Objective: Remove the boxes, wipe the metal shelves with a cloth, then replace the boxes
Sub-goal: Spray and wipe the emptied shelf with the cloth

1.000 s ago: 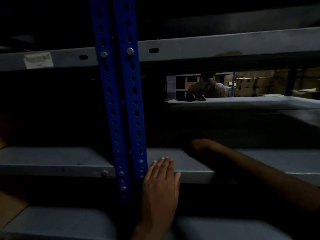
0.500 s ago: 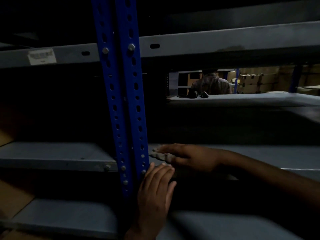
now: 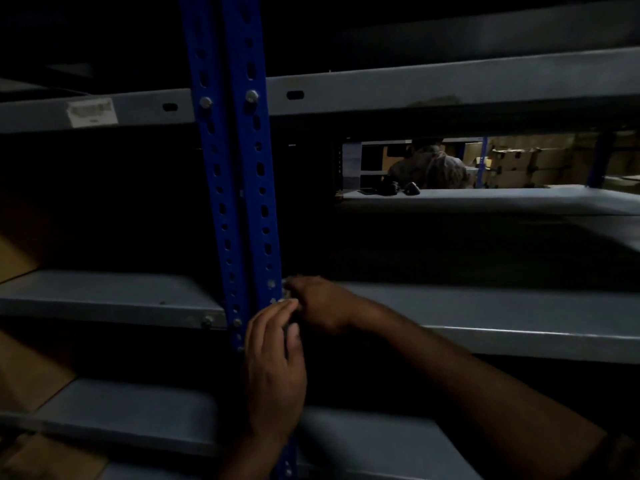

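Right by the blue post (image 3: 242, 188), the two hands meet at the front edge of the middle shelf (image 3: 519, 317). The right hand (image 3: 322, 304) lies on the shelf, its arm coming in from the low right. Its fingers are bent and seem to press on a small pale cloth (image 3: 290, 299); only tiny bits of the cloth peek out by the fingertips, just beside the post. It is too dark to be sure how tightly the hand holds it.

The left hand (image 3: 273, 368) reaches up from below. Its fingers are straight and close together, and their tips touch the shelf edge just under the right hand. It holds nothing.

Left of the hands, past the post, is another gray shelf (image 3: 104, 296), with a bit of brown box (image 3: 14, 251) at its far left end. Below the hands is a lower shelf (image 3: 131, 410). Above the hands is a gray beam (image 3: 415, 88) with a white sticker (image 3: 91, 111) far off to the left.

Far behind the hands, through a gap, a person (image 3: 429, 166) stands in a lit room with stacked brown boxes (image 3: 526, 164).
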Tool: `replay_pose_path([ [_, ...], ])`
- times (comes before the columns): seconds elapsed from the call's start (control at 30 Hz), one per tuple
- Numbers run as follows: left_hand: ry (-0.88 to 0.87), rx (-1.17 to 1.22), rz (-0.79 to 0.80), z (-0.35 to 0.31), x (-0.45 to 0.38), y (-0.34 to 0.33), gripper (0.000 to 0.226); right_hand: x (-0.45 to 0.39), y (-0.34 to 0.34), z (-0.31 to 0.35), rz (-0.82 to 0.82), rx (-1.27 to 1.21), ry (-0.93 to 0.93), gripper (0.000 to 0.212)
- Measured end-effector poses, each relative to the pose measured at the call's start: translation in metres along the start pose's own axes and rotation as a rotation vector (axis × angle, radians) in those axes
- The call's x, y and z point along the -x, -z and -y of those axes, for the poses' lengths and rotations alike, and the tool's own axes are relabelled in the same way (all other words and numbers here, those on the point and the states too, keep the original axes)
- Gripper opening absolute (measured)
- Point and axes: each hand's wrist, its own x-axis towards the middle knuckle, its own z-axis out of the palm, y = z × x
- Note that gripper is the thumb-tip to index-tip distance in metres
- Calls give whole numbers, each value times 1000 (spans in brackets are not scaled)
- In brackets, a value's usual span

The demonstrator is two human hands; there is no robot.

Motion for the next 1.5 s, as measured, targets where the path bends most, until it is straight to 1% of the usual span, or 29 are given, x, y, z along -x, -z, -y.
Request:
replay_pose_path([
  [0.07,-4,-7,5,-4,-2,-4,34,22,-5,-3,-80,12,54,40],
  [0.13,-71,-22,63,-11,-2,-12,36,48,-11,-16,-181,114,76,46],
  [0.2,-114,-48,155,-16,-1,-23,39,77,-13,-38,-310,216,24,48],
  [0.3,-75,-101,283,-17,-2,-41,46,128,-3,-81,-502,302,-94,40],
  [0.37,-81,-176,337,-16,-4,-50,51,162,11,-114,-572,356,-175,40],
  [0.4,-89,-209,354,-16,-6,-53,52,179,21,-130,-557,368,-247,40],
  [0.43,-94,-235,361,-15,-7,-54,53,194,32,-149,-489,364,-338,38],
  [0.47,-94,-253,364,-15,-8,-54,52,210,46,-166,-355,355,-447,38],
  [0.53,-95,-272,373,-15,-9,-52,52,238,67,-212,-139,356,-678,49],
  [0.57,-96,-278,383,-15,-10,-50,53,248,75,-231,-92,346,-796,56],
  [0.6,-99,-280,389,-15,-11,-49,55,253,80,-245,-86,325,-891,64],
  [0.63,-100,-278,392,-15,-12,-47,57,253,82,-255,-105,322,-947,69],
  [0.67,-98,-269,392,-15,-13,-45,59,246,81,-260,-96,328,-987,70],
  [0.73,-86,-245,400,-15,-16,-42,63,219,74,-254,-63,361,-1022,64],
  [0.8,-64,-224,398,-16,-17,-40,68,183,63,-230,-34,400,-960,63],
  [0.87,-14,-190,393,-19,-19,-38,73,146,51,-197,-25,399,-823,65],
  [0.97,87,-80,375,-21,-24,-33,83,93,35,-134,-42,264,-695,63],
  [1.03,133,-11,374,-22,-29,-28,86,62,29,-88,-22,220,-608,64],
  [1.1,168,31,377,-23,-32,-24,86,35,21,-48,6,211,-462,61],
  [1.17,204,57,380,-24,-34,-21,88,19,13,-20,11,198,-236,52],
  [1.23,244,97,371,-25,-33,-18,93,17,7,-7,-6,176,-7,52],
  [1.3,245,105,366,-25,-32,-17,93,26,2,-9,-59,185,101,53],
  [1.33,236,94,366,-24,-31,-18,92,33,-2,-14,-98,194,127,52],
  [1.4,216,61,373,-24,-31,-22,91,50,-13,-25,-226,192,133,52],
  [1.43,207,33,384,-24,-30,-24,93,59,-17,-34,-303,203,121,54],
  [1.5,185,-28,403,-26,-29,-30,97,84,-17,-52,-414,312,65,54],
])
